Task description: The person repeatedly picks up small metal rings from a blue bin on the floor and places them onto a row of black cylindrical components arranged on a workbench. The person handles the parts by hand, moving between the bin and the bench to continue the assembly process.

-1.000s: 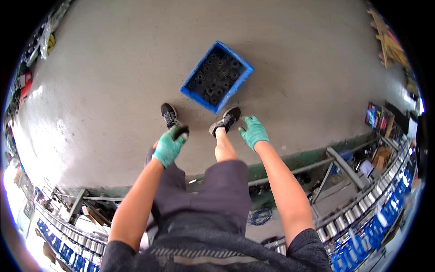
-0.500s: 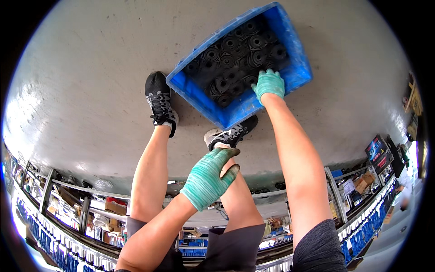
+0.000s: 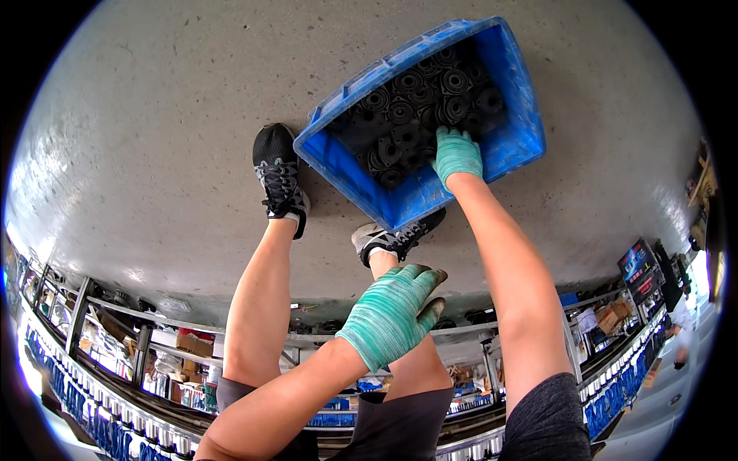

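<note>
One blue crate [image 3: 503, 150] sits on the floor. It holds many black round parts [image 3: 407, 111], heaped and overlapping, too many to count exactly; well over a dozen show. Two gloved hands are in view: the left hand [image 3: 392, 311] and the right hand [image 3: 457, 154], each in one green glove. Two black shoes show, a left shoe [image 3: 278, 177] and a right shoe [image 3: 396, 237]. One screen [image 3: 638, 265] stands at the right edge.

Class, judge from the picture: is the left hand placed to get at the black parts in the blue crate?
Probably not yet: the left hand rests at the knee, short of the crate. The right hand already reaches the parts.
</note>
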Demonstrator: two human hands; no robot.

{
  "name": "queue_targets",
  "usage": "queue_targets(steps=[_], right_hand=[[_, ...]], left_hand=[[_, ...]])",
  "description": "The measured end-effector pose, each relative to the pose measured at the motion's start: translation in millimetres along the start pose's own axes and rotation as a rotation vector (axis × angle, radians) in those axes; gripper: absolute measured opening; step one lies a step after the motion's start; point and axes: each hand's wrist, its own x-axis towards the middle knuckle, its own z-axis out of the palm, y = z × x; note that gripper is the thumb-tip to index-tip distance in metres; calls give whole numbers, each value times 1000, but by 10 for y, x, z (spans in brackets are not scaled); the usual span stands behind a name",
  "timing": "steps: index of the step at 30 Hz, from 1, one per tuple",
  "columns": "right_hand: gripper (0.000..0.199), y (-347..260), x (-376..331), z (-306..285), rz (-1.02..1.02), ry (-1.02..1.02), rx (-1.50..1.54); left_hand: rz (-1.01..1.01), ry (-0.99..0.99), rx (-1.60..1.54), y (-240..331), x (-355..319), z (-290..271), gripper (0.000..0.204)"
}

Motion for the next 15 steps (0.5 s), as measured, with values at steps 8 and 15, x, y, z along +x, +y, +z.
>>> queue_targets(steps=[8, 15], right_hand=[[58, -127, 8, -82, 18, -59, -6], [50, 3, -324, -235, -6, -216, 618]], left_hand=[[-67, -25, -7, 4, 73, -54, 37], [-463, 278, -631, -134, 174, -73, 39]])
